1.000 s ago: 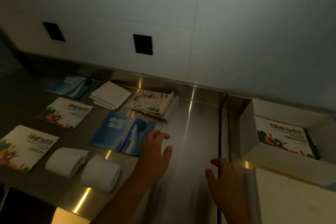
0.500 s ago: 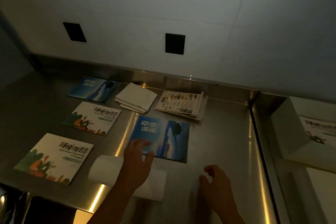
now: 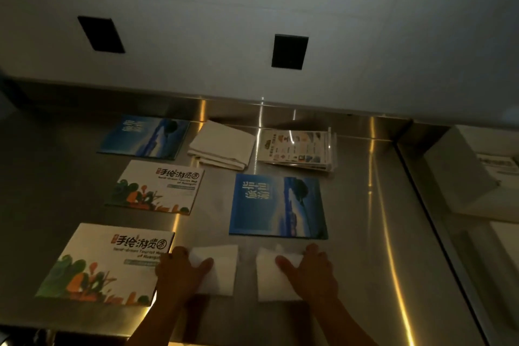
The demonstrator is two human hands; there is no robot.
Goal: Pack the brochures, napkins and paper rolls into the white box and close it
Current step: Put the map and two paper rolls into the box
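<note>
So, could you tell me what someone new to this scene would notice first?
Probably the two hands at the near edge of the steel counter: the left hand grips the left paper roll and the right hand grips the right paper roll, side by side. Just behind the rolls lies a blue brochure, flat. The white box sits at the far right, partly out of view.

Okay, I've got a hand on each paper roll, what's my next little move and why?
Probably lift both rolls and carry them right toward the white box. Your left hand grips the left paper roll, your right hand the right paper roll, and the box looks open at the counter's right end.
</note>
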